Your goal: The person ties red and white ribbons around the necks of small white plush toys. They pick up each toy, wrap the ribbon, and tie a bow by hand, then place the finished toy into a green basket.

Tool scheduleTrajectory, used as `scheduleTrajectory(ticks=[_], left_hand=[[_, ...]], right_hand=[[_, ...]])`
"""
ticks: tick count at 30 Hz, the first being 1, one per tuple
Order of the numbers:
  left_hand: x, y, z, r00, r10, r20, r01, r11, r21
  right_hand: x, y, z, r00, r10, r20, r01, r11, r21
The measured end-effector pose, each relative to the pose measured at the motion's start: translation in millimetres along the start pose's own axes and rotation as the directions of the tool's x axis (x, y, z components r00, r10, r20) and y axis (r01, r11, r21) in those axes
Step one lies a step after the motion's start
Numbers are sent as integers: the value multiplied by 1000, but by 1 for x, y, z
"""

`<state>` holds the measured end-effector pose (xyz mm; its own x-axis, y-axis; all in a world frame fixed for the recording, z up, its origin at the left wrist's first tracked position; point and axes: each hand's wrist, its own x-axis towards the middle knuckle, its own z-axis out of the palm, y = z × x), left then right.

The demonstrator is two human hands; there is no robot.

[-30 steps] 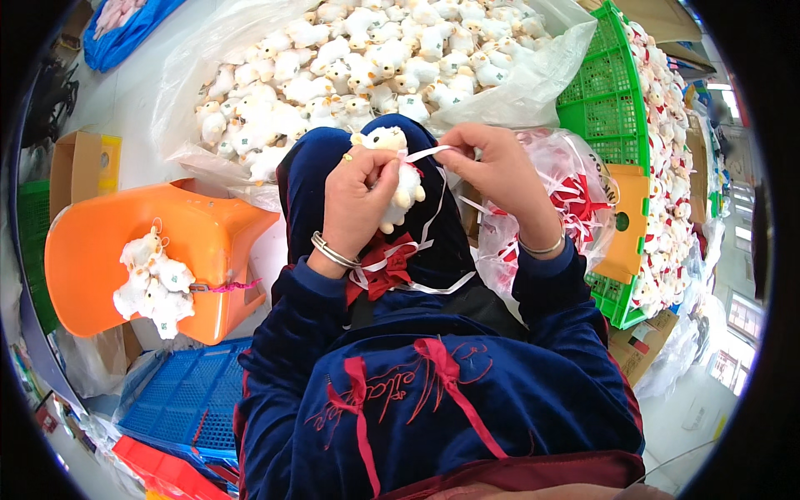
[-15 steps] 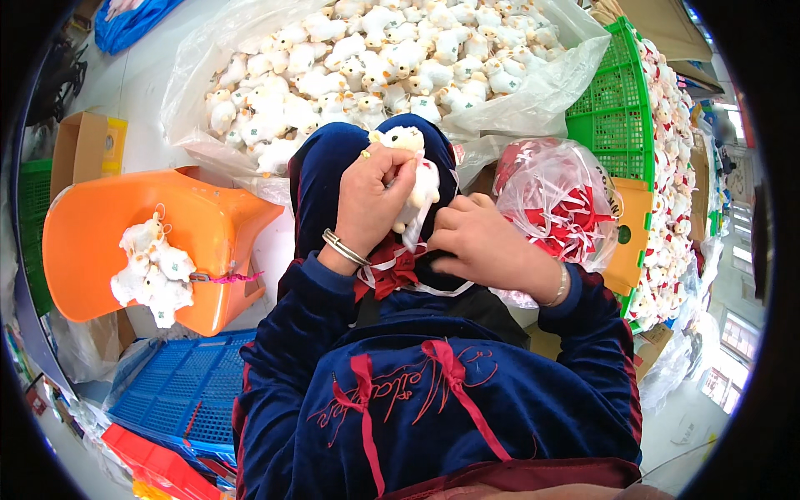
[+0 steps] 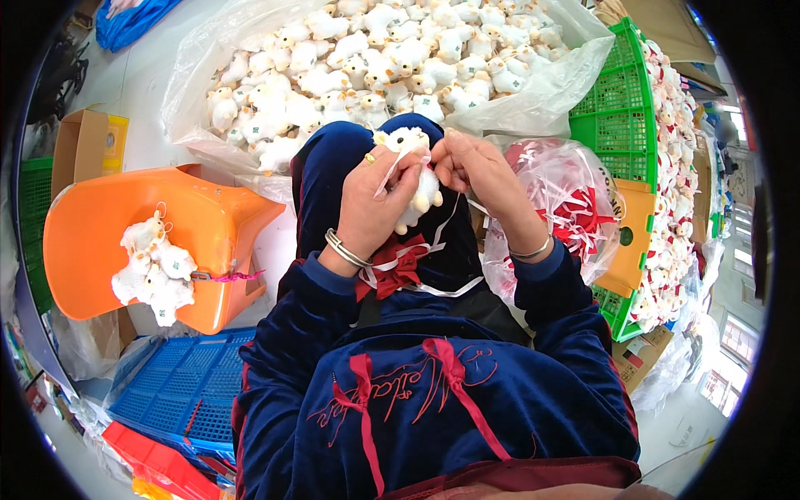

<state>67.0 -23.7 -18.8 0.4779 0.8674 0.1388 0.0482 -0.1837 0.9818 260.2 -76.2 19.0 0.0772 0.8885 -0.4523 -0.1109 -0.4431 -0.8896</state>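
I see the right hand (image 3: pixel 483 173) raised from near the lap (image 3: pixel 329 171), fingers curled; what they hold I can't tell. My left grip (image 3: pixel 375 196) stays closed around the plush toy (image 3: pixel 427 190).

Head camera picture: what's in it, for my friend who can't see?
A person's left hand holds a small white plush animal; the right hand is close beside it. Red ribbons lie on the lap. Ahead is a big heap of similar toys; an orange chair stands to the left.

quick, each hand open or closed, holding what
Left hand: closed, holding a white plush toy.
Right hand: closed beside it; whether holding anything cannot be told.
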Motion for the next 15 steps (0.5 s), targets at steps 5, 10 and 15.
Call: scheduleTrajectory(ticks=[5, 10, 15], left_hand=[[0, -4, 0, 999, 52, 3, -52, 999, -7], [-2, -1, 1, 999, -20, 40, 21, 999, -33], [-3, -3, 1, 999, -30, 32, 29, 999, 20]], right_hand=[[-2, -2, 20, 974, -226, -37, 218, 965, -149], [4, 9, 6, 978, -193, -77, 197, 979, 54], [4, 3, 15, 972, -188, -143, 197, 979, 45]])
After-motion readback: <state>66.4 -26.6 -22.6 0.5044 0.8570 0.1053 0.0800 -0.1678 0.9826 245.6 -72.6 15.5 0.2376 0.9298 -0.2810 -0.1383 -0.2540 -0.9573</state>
